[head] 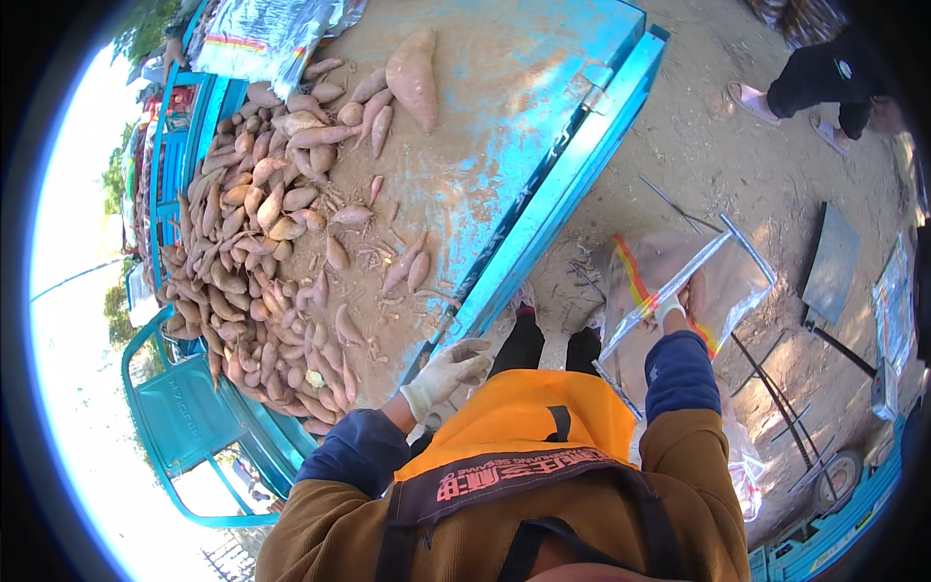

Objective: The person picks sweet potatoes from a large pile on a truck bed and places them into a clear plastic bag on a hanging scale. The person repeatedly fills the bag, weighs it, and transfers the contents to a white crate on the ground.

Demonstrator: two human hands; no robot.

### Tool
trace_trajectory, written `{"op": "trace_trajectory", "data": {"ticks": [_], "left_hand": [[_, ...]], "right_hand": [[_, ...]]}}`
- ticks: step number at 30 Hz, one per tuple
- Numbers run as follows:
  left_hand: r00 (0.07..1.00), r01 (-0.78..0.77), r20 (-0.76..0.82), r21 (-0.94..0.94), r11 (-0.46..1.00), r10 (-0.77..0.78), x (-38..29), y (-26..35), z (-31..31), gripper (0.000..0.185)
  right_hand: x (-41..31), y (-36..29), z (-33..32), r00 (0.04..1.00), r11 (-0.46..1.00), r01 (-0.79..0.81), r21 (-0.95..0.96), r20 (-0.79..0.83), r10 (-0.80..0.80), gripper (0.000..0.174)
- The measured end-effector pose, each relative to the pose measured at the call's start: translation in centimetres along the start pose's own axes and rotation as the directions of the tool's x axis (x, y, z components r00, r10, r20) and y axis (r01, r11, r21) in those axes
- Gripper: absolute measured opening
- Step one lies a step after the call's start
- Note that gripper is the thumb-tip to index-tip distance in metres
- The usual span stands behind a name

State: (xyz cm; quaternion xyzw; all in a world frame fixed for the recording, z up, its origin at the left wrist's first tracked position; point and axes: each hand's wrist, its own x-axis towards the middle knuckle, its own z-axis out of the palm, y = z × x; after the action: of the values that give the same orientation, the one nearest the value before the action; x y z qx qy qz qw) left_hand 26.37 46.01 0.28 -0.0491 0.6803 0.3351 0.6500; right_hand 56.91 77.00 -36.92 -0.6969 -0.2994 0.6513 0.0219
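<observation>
A heap of sweet potatoes (269, 211) lies on the blue metal truck bed (473, 156), with a large one (412, 80) apart from the rest. My left hand (447, 375), in a white glove, is beside the bed's near corner with its fingers loosely bent and nothing seen in it. My right hand (670, 309), gloved too, reaches into a clear plastic bag (633, 327) held open on a metal frame (749, 251). Sweet potatoes (696, 295) show at its fingers inside the bag; the plastic and the wrist partly hide the grasp.
Flat plastic bags (254, 44) lie at the bed's far end. A person in pink slippers (756, 102) stands at the upper right. A platform scale (833, 254) is on the dirt ground at the right, near thin metal rods (774, 393) and a wheel (838, 476).
</observation>
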Motion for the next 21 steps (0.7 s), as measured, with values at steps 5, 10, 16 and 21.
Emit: {"op": "trace_trajectory", "data": {"ticks": [5, 10, 16, 21], "left_hand": [[0.952, -0.243, -0.168, 0.1, 0.965, 0.257, 0.2, 2.8, -4.4, 0.041], [0.581, -0.421, -0.5, 0.489, 0.764, 0.641, 4.3, 8.2, -19.9, 0.037], [0.496, -0.481, -0.773, 0.135, 0.866, 0.396, 9.5, 22.5, -32.1, 0.074], [0.458, -0.28, -0.775, 0.338, 0.898, 0.435, 15.4, 25.1, -36.9, 0.101]], "right_hand": [[-7.7, -5.9, -2.8, 0.962, 0.956, 0.269, 0.119, -0.074, -0.262, 0.016], [-19.8, -12.5, -3.3, 0.821, 0.859, 0.51, -0.039, -0.275, -0.5, 0.023], [-29.4, -19.2, 7.0, 0.768, 0.77, 0.638, -0.005, -0.059, -0.637, 0.022], [-32.7, -21.1, 19.2, 0.714, 0.739, 0.673, 0.032, 0.232, -0.66, 0.02]]}}
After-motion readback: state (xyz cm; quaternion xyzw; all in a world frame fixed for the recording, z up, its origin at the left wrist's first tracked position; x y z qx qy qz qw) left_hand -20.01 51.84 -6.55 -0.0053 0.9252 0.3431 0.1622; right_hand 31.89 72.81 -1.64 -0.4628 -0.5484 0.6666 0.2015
